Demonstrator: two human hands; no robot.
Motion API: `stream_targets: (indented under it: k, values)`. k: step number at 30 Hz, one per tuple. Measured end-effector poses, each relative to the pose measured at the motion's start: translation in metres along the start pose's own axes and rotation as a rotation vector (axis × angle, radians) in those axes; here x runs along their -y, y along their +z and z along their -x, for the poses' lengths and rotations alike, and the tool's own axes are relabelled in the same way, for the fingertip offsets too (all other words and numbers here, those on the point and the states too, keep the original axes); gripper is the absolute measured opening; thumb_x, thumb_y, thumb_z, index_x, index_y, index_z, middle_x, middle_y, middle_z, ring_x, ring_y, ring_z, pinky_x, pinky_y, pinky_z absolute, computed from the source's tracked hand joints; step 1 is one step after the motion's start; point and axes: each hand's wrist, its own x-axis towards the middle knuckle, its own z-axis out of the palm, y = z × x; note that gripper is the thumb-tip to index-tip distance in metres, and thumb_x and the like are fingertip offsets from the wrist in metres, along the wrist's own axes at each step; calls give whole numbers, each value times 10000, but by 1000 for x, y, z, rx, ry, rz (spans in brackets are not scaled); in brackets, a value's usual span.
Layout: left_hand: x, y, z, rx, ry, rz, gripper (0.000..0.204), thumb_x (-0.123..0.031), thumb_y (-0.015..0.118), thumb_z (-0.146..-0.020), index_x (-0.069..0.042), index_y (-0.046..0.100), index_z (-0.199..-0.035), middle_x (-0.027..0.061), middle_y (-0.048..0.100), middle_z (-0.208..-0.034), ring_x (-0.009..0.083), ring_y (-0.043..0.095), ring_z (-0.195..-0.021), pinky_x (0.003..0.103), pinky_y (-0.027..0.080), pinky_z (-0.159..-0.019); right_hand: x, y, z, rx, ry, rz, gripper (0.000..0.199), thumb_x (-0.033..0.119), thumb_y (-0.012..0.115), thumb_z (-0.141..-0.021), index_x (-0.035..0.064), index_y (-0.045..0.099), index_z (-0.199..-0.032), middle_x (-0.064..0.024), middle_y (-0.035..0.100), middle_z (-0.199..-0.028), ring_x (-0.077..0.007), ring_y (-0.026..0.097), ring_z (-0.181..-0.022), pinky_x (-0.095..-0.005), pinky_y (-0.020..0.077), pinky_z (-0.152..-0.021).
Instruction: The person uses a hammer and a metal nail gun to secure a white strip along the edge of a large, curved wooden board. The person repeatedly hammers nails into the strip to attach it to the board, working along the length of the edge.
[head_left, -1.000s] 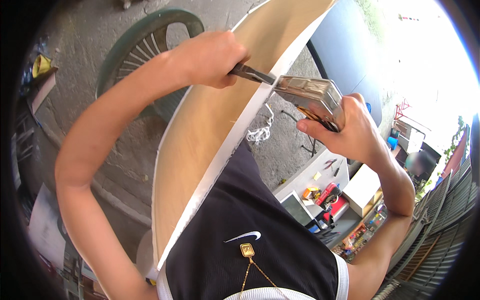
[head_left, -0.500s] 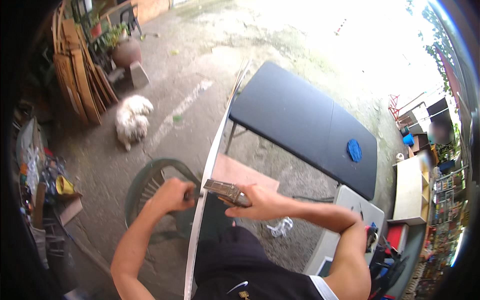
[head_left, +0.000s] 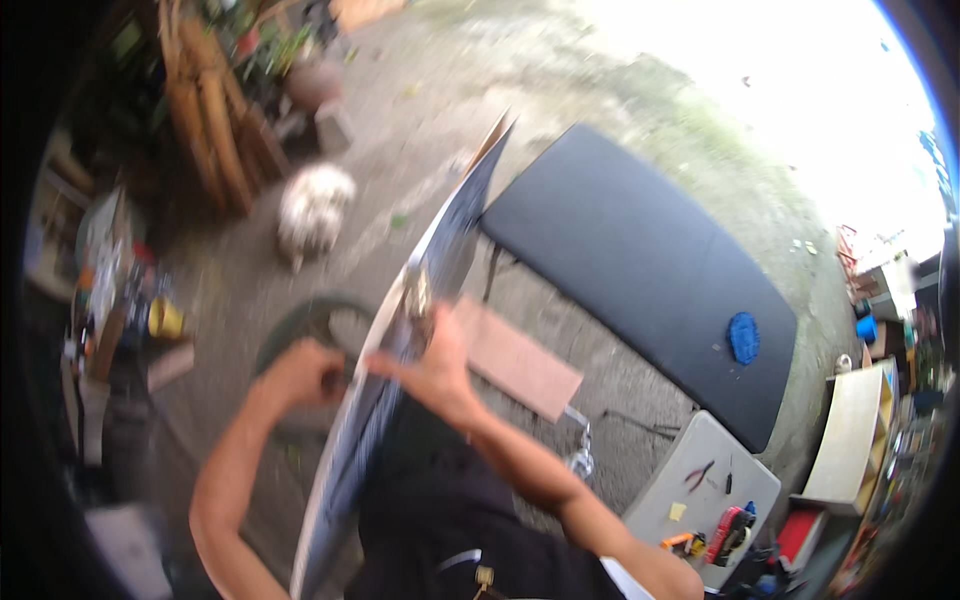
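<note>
A long thin panel (head_left: 455, 235) stands on edge in front of me, tilted so its dark, shiny face shows on the right, with a pale strip along its edge. My right hand (head_left: 440, 365) is at that face, thumb spread against it. Its fingers are round a metal staple gun (head_left: 418, 293), blurred, which lies close to the panel's upper edge. On the other side, my left hand (head_left: 308, 370) is closed beside the pale edge; what its fingers hold, if anything, is too blurred to make out.
A green plastic chair (head_left: 290, 335) stands behind my left hand. Right of the panel are a pinkish board (head_left: 520, 360), a black folding table (head_left: 640, 250) with a blue item (head_left: 743, 338), and a grey table (head_left: 690, 470) with tools. A white dog (head_left: 315, 210) lies at left.
The panel has tilted and now shows its dark face. My right hand has turned upward with the staple gun, its thumb now on the panel. My left hand has shifted slightly left.
</note>
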Motion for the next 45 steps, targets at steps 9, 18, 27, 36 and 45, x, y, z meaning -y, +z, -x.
stream_targets:
  k: [9,18,27,36,45]
  values:
    - [-28,-44,5,-80,106,-212,326,-248,859,-617,-37,621,-691,133,611,-620,335,624,-614,409,461,-551,11,-4,4,-15,1,22,813,295,932,-582,-69,484,-1156,-212,587,-1081,-305,587,-1023,-390,473,-892]
    - [-21,-59,-14,-67,292,-324,350,-279,827,-665,-28,582,-651,114,571,-594,335,597,-593,414,456,-552,5,4,-2,-39,-19,-73,824,335,944,-552,-58,496,-1121,-172,609,-1025,-259,601,-972,-363,481,-863]
    - [-18,-64,-9,-132,360,-450,329,-286,802,-697,-38,587,-682,105,577,-627,329,601,-618,426,468,-564,-2,14,-5,-65,23,-38,815,353,948,-540,-57,520,-1099,-158,619,-1007,-236,605,-954,-344,485,-860]
    - [-9,-67,-2,23,243,-343,276,-228,777,-733,-17,599,-731,144,628,-673,362,630,-670,450,494,-622,13,21,-1,-41,87,-76,896,355,973,-529,-57,462,-1139,-146,609,-1019,-206,604,-960,-329,501,-852]
    - [5,-52,-11,27,224,-256,216,-94,762,-672,-19,583,-767,134,642,-704,365,637,-680,456,495,-615,32,-1,20,-80,183,-164,500,162,855,-763,-41,559,-1110,-43,626,-971,-98,598,-850,-238,509,-751]
